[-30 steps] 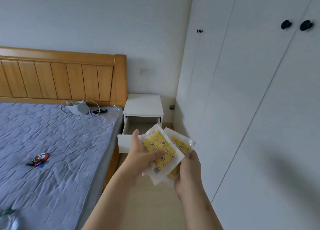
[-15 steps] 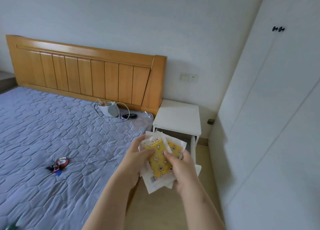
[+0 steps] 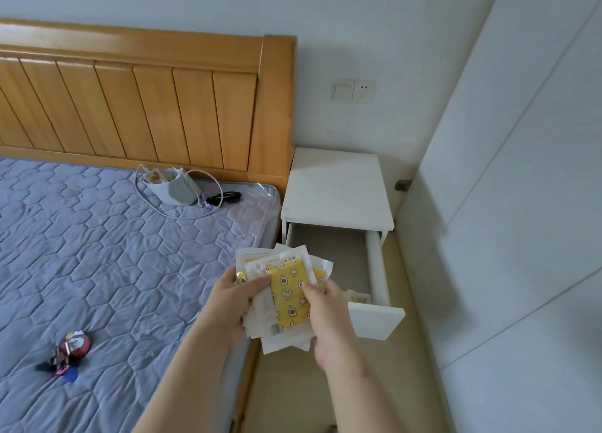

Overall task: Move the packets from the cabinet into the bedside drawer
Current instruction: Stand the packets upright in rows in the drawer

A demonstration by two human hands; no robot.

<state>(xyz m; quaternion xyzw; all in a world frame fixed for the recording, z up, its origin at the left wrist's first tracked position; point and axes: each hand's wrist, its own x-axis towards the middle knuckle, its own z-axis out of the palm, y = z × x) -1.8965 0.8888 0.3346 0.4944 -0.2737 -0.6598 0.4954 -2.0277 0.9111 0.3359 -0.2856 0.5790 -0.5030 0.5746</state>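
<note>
Bed (image 3: 97,253): left half of frame; blue quilted mattress;
Bedside drawer (image 3: 378,269): centre right; pulled open;
Packets (image 3: 288,299): lower centre; stacked, in front of drawer's left edge;
Left hand (image 3: 231,305): fingers grasp stack's left side;
Right hand (image 3: 329,315): thumb and fingers pinch stack's right side

The drawer (image 3: 378,263) stands pulled out, open from above along its front and middle; the bedside table top (image 3: 335,185) covers its rear. One small packet (image 3: 358,297) lies in the front right corner, by the drawer front. The mattress (image 3: 130,253) edge bounds the left and the cabinet (image 3: 505,204) the right, with a floor strip (image 3: 405,269) between drawer and cabinet. My left hand (image 3: 228,305) and right hand (image 3: 329,315) hold the stack of packets (image 3: 288,299) over the front left.
</note>
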